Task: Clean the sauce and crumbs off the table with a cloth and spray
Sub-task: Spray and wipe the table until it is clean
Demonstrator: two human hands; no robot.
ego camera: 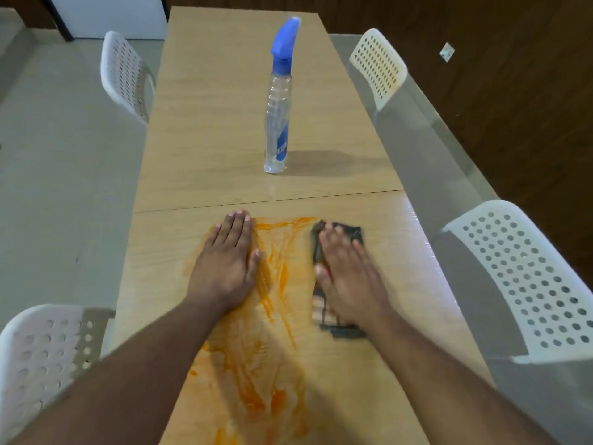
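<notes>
Two flat hands: right hand [345, 277] presses dark cloth [337, 326], left hand [229, 261] on orange-smeared table [224, 139].

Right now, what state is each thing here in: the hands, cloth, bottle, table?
Left hand: flat on the table, fingers straight, holding nothing.
Right hand: pressing flat on the cloth.
Cloth: dark, spread under the right hand.
Spray bottle: upright, untouched, beyond the hands.
Sauce: orange, smeared in streaks, not wiped off.
Table: clean at the far half.
</notes>
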